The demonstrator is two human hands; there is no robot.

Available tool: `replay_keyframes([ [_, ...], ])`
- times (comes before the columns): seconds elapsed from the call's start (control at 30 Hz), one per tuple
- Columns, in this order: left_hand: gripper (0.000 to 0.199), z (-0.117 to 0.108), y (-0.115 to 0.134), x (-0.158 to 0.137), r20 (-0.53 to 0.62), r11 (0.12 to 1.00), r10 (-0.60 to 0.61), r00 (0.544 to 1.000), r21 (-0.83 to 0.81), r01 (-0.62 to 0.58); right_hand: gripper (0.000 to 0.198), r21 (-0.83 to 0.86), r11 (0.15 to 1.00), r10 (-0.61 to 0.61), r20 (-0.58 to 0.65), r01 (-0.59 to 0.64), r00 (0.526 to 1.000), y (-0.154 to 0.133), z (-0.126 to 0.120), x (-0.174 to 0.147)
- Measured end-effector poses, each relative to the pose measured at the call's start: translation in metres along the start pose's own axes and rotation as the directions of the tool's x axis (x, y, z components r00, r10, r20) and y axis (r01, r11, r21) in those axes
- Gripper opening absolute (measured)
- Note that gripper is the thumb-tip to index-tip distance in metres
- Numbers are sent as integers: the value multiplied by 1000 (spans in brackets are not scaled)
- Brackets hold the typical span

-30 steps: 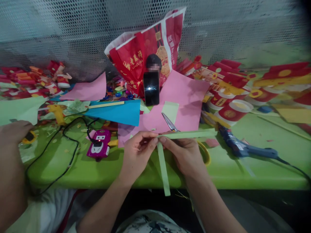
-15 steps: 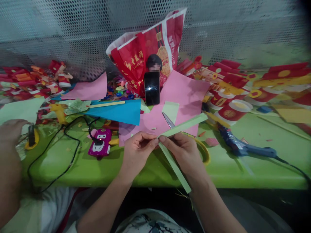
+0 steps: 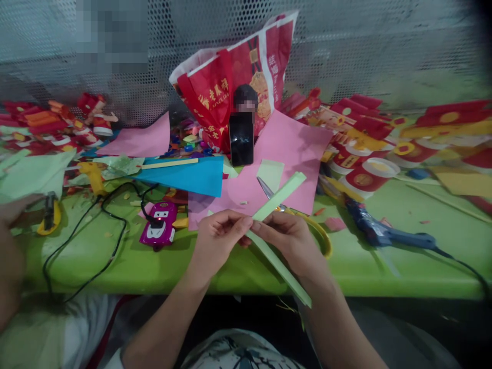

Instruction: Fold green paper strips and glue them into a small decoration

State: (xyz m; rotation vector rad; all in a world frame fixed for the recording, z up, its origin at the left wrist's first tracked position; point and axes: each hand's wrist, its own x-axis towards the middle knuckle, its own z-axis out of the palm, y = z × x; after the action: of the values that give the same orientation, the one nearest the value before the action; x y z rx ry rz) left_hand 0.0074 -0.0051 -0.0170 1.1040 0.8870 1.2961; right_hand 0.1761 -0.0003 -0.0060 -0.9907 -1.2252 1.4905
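Note:
Both my hands pinch a long, pale green paper strip (image 3: 280,264) that bends sharply at my fingertips. One end points up and right over the pink paper (image 3: 230,197); the other slants down across my right wrist. My left hand (image 3: 219,241) is closed, thumb on the bend. Closed too, my right hand (image 3: 290,238) grips the strip just beside it, the fingertips nearly touching. Behind my right hand lie scissors with a yellow handle (image 3: 326,241), their metal blades showing above my knuckles, partly covered by the strip.
A hot glue gun (image 3: 392,236) lies to the right, its cord trailing off. At left are a purple socket block (image 3: 159,225) with a black cable and a yellow cutter (image 3: 49,215) beside another person's hand (image 3: 11,225). A phone (image 3: 241,139) stands before a red bag (image 3: 211,97).
The strip's upper end has swung up and left, and its lower end has shifted slightly right. My hands stay nearly in place. The other person's hand has moved left.

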Motion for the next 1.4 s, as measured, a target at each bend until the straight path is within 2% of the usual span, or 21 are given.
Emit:
replay_keyframes([
  [0.13,16,1,-2,2,-77,1000,23,997,-7,-23,29,148,989,-11,-33,16,999,4,-1,1],
  [0.2,20,1,-4,3,-141,998,41,989,-42,-48,31,205,979,18,3,-19,1000,8,-3,3],
  [0.27,23,2,-5,4,-197,994,61,978,-80,-79,30,187,981,40,62,-51,997,10,-4,4],
  [0.33,24,3,-5,4,-248,987,90,965,-105,-119,25,103,995,-22,90,12,996,10,-2,4],
  [0.4,24,4,-4,4,-299,982,117,947,-109,-156,25,-38,991,-124,96,128,988,7,2,3],
  [0.5,24,6,-4,4,-349,978,159,924,-71,-195,26,-263,931,-246,60,253,968,0,11,2],
  [0.6,25,8,-5,4,-335,978,197,921,3,-208,24,-343,891,-327,-30,297,945,-3,15,3],
  [0.7,29,10,-5,4,-271,981,193,943,46,-187,19,-347,886,-362,-101,308,927,-1,15,5],
  [0.9,30,14,-4,3,-134,997,59,989,-43,-65,26,-135,964,-257,-239,230,936,8,10,6],
  [1.03,27,13,-6,3,-147,995,61,987,-75,-72,26,-32,977,-215,-191,213,958,11,8,7],
  [1.2,27,12,-6,0,-185,993,96,978,-46,-107,26,-84,971,-237,-175,225,956,11,8,7],
  [1.4,23,13,-3,-2,-163,993,90,983,-64,-102,19,-30,973,-232,-164,230,959,10,5,8],
])
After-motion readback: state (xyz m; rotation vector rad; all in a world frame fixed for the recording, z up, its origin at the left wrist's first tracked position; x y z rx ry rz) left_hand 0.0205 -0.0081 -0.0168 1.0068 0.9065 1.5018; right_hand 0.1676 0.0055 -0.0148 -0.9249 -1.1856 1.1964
